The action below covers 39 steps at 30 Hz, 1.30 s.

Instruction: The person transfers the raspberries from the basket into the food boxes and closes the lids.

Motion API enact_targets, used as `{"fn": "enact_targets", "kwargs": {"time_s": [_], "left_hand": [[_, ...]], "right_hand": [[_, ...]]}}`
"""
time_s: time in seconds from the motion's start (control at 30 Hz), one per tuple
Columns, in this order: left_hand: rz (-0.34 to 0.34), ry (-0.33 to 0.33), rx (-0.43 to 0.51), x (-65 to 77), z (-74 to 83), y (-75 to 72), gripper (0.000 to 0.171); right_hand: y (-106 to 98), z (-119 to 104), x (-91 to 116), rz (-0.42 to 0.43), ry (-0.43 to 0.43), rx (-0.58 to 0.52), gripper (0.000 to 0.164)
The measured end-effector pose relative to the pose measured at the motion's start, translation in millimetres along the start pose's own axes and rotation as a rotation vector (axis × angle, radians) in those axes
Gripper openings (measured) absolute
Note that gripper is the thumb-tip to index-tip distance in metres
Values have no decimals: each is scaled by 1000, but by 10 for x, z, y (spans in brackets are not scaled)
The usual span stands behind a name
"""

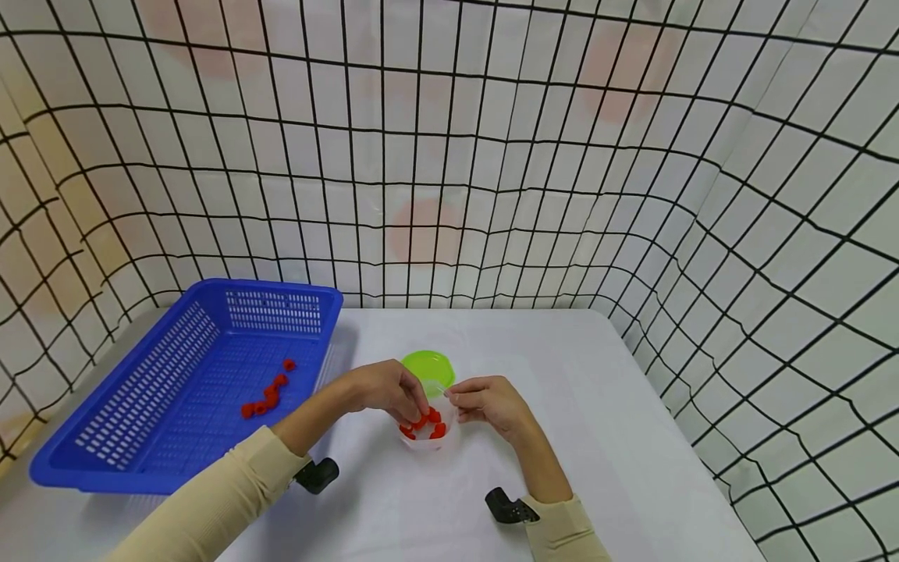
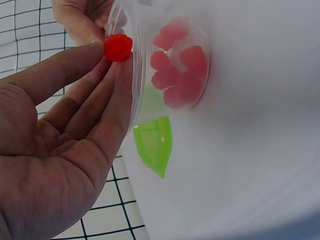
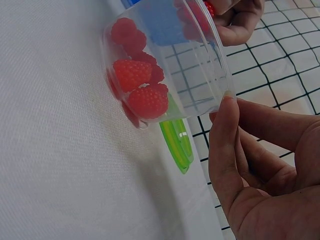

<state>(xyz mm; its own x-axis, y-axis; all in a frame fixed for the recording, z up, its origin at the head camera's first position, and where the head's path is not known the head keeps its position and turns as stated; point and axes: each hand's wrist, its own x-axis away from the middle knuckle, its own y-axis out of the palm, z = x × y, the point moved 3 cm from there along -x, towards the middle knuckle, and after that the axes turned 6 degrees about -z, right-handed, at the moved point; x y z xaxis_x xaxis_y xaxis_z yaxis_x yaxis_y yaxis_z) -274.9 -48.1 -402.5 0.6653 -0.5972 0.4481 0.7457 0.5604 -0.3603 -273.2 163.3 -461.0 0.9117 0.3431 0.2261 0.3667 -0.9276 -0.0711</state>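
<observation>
My left hand [image 1: 389, 393] pinches a red raspberry [image 2: 118, 47] between thumb and fingers at the rim of a clear plastic tub [image 3: 190, 97]. The tub stands on the white table and holds several raspberries [image 3: 148, 101], seen through its wall in both wrist views. On the tub's other side my right hand [image 1: 493, 403] grips the rim between thumb and index finger. A bright green lid [image 1: 430, 367] lies on the table just behind the tub.
At the left stands a blue perforated basket [image 1: 105, 481], with several raspberries [image 1: 271, 396] on its floor near the right side. Black grid mesh [image 1: 421, 183] over white sheeting encloses the table [image 1: 562, 351] at the back and both sides.
</observation>
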Motion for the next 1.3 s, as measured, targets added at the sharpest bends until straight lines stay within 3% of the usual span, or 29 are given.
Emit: {"fn": "enact_targets", "kwargs": {"time_s": [0.47,0.63,0.8,1.0,1.3], "left_hand": [[-45,3,33,-8,-11,-3,15],[-17,-20,58,29,-4,-64,22],[68,-11,74,143,36,-247,28],[135,28,83,404,77,-544,32],[243,43,107,753,-91,-877,36]], "right_hand": [[2,-1,4,-15,-9,3,31],[3,1,-6,-4,-2,9,28],[3,5,-10,1,4,11,27],[3,-20,12,-5,-7,17,28],[14,-24,21,-4,-8,10,29]]}}
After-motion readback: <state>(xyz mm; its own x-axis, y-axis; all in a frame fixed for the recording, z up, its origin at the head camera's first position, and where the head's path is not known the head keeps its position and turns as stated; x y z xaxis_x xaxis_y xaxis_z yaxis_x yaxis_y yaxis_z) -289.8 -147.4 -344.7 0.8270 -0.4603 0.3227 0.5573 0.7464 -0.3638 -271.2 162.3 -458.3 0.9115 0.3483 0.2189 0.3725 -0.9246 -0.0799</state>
